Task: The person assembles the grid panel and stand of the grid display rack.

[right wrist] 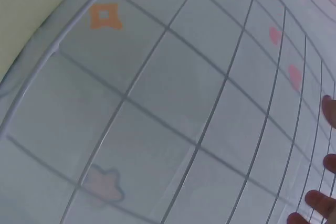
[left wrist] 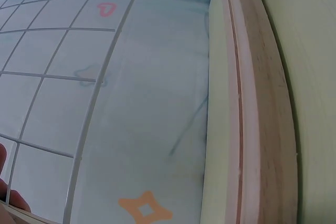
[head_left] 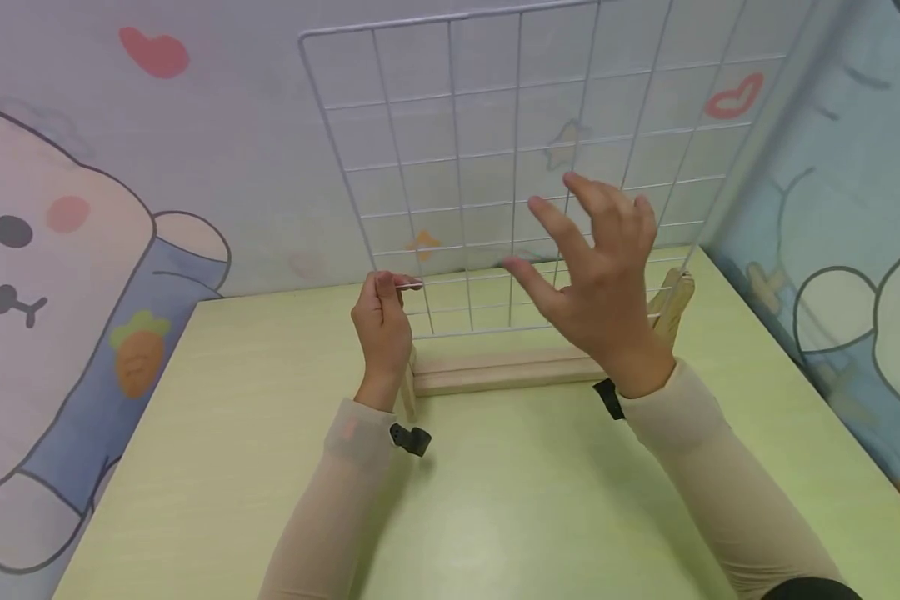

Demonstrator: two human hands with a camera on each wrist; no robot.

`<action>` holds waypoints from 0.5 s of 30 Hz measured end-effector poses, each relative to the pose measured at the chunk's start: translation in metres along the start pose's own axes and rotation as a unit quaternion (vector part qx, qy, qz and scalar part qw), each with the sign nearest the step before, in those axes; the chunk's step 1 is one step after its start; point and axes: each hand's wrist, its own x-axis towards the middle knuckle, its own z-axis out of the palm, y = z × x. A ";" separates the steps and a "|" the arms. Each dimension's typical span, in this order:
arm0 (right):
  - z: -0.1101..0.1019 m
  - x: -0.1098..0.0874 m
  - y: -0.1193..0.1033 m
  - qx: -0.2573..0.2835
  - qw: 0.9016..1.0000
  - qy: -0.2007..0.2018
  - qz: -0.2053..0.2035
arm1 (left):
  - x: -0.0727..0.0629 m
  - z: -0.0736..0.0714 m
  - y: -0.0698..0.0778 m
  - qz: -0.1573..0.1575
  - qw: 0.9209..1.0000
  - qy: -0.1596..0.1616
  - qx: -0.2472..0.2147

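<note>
A white wire grid panel [head_left: 459,158] stands tilted in front of the wall, its lower edge above a low wooden stand [head_left: 502,380]. My left hand [head_left: 385,325] grips the panel's left side near the bottom corner, and its fingertips [left wrist: 19,201] show at the wires in the left wrist view. Raised in front of the panel's right half, my right hand [head_left: 603,271] has its fingers spread and holds nothing. The right wrist view shows these fingers [right wrist: 318,202] near the wires; whether they touch cannot be told. A gap separates panel and wooden bar in the left wrist view.
The stand has a slanted wooden end piece [head_left: 675,300] at the right, partly behind my right wrist. Beneath everything lies a pale yellow-green tabletop [head_left: 480,500]. Cartoon-printed walls [head_left: 247,150] rise behind it and on the right side. Small black devices [head_left: 411,439] are strapped at the wrists.
</note>
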 end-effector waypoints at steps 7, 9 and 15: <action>0.013 -0.003 -0.014 -0.068 0.990 -0.119 0.024 | 0.000 0.000 -0.001 0.000 1.000 -0.004 0.000; 0.017 -0.002 -0.014 -0.068 0.988 -0.134 0.022 | 0.000 0.000 -0.002 0.003 1.000 -0.004 0.002; 0.029 0.004 -0.010 -0.059 0.989 -0.139 0.013 | 0.000 -0.002 -0.003 0.011 1.000 -0.008 0.008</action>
